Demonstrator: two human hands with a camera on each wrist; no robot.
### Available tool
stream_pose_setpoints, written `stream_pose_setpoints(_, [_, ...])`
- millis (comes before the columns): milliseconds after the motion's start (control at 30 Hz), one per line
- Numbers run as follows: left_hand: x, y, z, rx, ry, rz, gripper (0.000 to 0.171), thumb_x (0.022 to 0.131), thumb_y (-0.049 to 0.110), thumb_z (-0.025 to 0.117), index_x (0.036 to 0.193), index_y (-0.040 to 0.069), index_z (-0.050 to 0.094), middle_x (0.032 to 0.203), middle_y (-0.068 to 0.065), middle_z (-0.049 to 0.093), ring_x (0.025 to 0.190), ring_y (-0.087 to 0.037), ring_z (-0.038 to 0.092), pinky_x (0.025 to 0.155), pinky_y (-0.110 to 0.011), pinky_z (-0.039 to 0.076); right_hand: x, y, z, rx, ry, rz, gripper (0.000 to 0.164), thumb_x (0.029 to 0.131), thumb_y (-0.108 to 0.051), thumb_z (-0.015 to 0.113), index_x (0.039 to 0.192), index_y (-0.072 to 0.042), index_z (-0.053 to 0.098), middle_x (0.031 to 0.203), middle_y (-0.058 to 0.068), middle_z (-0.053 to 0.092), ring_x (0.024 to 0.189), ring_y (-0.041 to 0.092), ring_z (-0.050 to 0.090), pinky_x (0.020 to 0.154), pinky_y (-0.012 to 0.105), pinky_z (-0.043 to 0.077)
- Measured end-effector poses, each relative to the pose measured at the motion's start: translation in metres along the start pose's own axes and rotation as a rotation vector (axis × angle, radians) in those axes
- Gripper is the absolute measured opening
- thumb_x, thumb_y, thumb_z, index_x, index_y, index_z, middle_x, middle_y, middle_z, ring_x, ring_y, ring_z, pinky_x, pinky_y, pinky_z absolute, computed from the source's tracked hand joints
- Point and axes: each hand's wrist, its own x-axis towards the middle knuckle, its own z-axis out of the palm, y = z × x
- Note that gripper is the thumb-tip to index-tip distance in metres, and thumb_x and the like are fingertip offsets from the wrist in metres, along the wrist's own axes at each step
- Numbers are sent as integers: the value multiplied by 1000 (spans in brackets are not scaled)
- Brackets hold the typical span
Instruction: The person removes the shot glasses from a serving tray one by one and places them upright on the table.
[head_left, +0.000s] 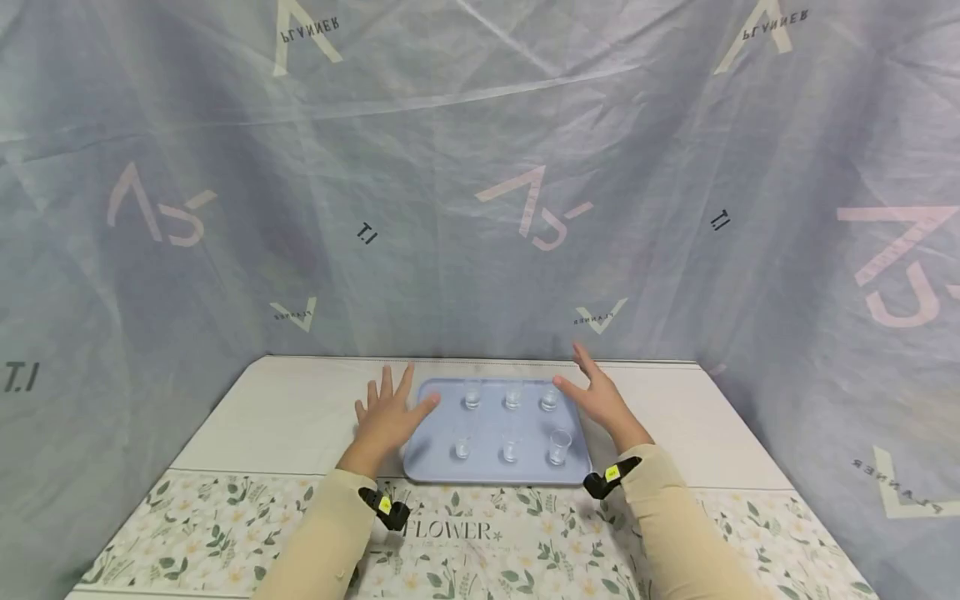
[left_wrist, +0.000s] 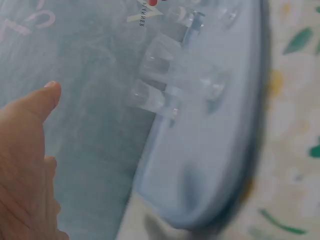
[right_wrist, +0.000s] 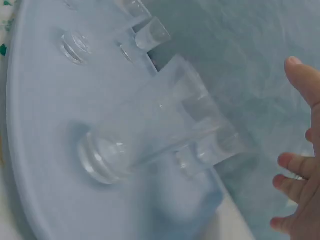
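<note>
A light blue tray (head_left: pixel 487 471) lies on the table with several small clear glasses standing on it in two rows. The near right glass (head_left: pixel 558 447) shows large in the right wrist view, its rim flaring wide above a thick base (right_wrist: pixel 97 157). My left hand (head_left: pixel 386 421) hovers by the tray's left edge, fingers spread and thumb toward the tray, holding nothing. At the far right corner my right hand (head_left: pixel 603 400) is raised with straight fingers, its thumb overlapping the far right glass (head_left: pixel 549 398) in the head view. Both palms are bare of any object.
A floral cloth (head_left: pixel 480 542) printed with FLOWER covers the near part of the white table (head_left: pixel 225 417). Grey-blue printed sheeting (head_left: pixel 450 208) hangs behind and at both sides. Dark wrist straps (head_left: pixel 611 477) with yellow labels sit over the beige sleeves.
</note>
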Motion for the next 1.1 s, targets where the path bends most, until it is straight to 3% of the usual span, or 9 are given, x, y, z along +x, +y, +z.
stream_pose_setpoints(200, [-5,-13,22,-1,-23,-9,99,90,84,35,165,25,8,167,-23,-6,150,-54,-6,112,-77,-2,-2,24,19,190,43,27,87,97,-35,70,163,-10,19,156,24,40,145,43,35,116,56,31])
stream_pose_setpoints(400, [-11,-14,31,-45,-40,-50,95,92,79,42,164,22,16,167,-25,2,150,-55,-3,111,-78,-2,-3,35,32,331,56,22,79,95,-24,73,159,-6,30,149,25,48,142,44,40,116,55,32])
stream_pose_setpoints(600, [-13,-18,40,-45,-58,-76,94,93,75,45,164,19,20,167,-26,5,150,-54,-5,112,-75,-6,-2,39,43,266,79,45,74,94,-24,75,155,-5,38,143,23,55,135,42,49,112,55,38])
stream_pose_setpoints(867, [-15,-27,54,7,-70,-37,89,95,70,47,163,19,21,166,-27,4,151,-51,-9,113,-70,-13,0,38,50,194,98,27,64,93,-20,75,149,-5,47,133,20,63,123,39,59,106,53,45])
stream_pose_setpoints(1100, [-12,-35,56,33,-65,-22,86,95,70,44,164,24,21,167,-24,4,152,-49,-9,115,-68,-12,3,37,56,153,112,20,49,95,-20,73,140,-5,56,122,18,68,116,37,64,103,52,47])
